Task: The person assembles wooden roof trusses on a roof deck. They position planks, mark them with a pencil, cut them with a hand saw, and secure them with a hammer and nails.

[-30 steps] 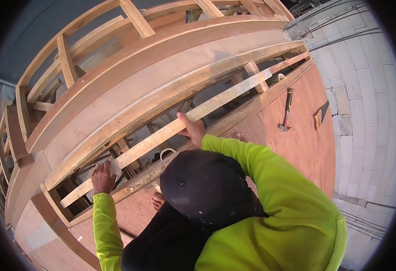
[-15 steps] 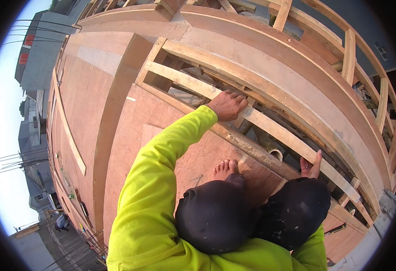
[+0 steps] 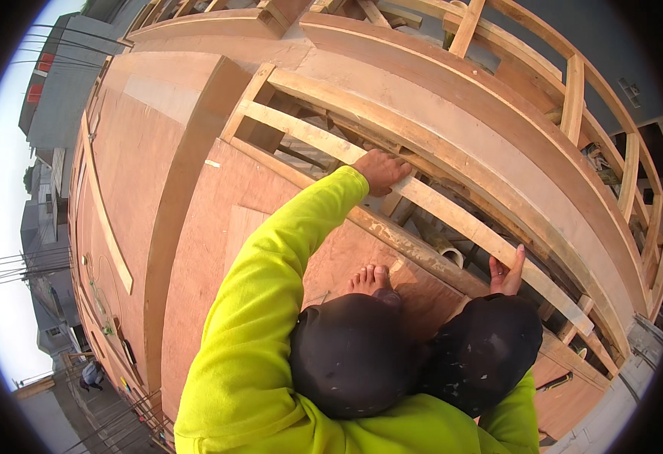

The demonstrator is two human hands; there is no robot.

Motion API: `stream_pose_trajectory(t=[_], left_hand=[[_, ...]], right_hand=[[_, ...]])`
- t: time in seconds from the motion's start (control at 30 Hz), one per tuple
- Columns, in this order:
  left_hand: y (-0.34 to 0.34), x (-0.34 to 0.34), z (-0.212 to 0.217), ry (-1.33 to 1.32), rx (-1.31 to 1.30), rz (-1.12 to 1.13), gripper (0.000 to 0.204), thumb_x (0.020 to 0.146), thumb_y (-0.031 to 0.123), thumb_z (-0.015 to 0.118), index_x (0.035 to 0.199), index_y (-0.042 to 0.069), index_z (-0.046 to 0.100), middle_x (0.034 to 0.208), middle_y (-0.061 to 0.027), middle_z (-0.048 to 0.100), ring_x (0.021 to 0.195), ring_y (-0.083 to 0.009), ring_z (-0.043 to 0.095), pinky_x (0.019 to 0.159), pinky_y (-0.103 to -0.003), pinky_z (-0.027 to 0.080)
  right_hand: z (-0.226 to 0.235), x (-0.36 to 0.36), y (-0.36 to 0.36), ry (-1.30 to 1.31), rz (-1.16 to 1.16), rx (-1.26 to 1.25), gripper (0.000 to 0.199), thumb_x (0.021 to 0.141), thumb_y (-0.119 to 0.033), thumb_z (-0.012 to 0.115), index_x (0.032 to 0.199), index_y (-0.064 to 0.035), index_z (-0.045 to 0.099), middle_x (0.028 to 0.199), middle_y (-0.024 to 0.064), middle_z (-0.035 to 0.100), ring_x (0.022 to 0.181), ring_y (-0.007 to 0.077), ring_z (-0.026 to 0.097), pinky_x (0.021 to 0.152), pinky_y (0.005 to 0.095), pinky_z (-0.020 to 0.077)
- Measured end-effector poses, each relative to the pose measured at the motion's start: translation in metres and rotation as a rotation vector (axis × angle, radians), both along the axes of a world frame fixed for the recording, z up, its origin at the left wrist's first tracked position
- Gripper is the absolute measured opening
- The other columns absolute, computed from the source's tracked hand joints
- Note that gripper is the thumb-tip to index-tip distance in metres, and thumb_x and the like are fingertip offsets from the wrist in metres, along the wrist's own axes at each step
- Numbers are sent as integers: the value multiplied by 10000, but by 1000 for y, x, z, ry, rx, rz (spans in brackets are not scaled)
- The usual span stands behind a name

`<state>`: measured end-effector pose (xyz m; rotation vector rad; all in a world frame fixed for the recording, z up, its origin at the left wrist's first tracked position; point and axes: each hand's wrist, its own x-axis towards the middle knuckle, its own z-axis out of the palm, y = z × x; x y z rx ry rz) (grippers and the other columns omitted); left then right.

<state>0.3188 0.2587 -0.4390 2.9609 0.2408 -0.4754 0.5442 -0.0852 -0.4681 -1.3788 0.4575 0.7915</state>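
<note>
The step in hand appears to be positioning one wooden strip (image 3: pixel 452 210). Two beams run along it, one far beam (image 3: pixel 362 113) and one near beam (image 3: pixel 415 247). Of two hands, the left hand (image 3: pixel 381 172) curls over the strip; the right hand (image 3: pixel 507 274) touches its near edge, but whether it pinches, I cannot tell. A next move probably calls for guiding both hands together.

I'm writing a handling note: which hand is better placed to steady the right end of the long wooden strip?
Probably the right hand: it touches the strip nearer that end, while the left hand curls over it farther up and left.
</note>
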Motion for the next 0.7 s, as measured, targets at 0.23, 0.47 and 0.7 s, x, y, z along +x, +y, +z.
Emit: stream_pose_trajectory(t=[0.23, 0.47, 0.7], left_hand=[[9, 22, 8, 5, -29, -51, 551, 726, 193, 801, 1188, 77, 525, 1091, -135, 678, 984, -345, 683, 820, -466, 551], [-5, 9, 5, 15, -93, 104, 639, 677, 169, 853, 1218, 96, 523, 1134, -158, 661, 1051, -380, 644, 857, -479, 528], [-21, 20, 10, 67, -44, 58, 598, 670, 155, 857, 1172, 81, 542, 1099, -169, 667, 1051, -391, 638, 877, -492, 508]], right_hand=[[16, 36, -92, -482, 724, -523, 408, 854, -238, 808, 1125, -27, 586, 991, 146, 665, 843, 218, 676, 745, 371, 573], [42, 133, -116, -1339, 1284, -1163, 612, 763, -125, 746, 1328, -150, 512, 1276, 115, 549, 1314, 340, 462, 1100, 652, 246], [18, 116, -162, -1416, 1075, -964, 485, 736, -91, 717, 1193, -155, 569, 1136, 75, 589, 1190, 303, 532, 1021, 618, 287]])
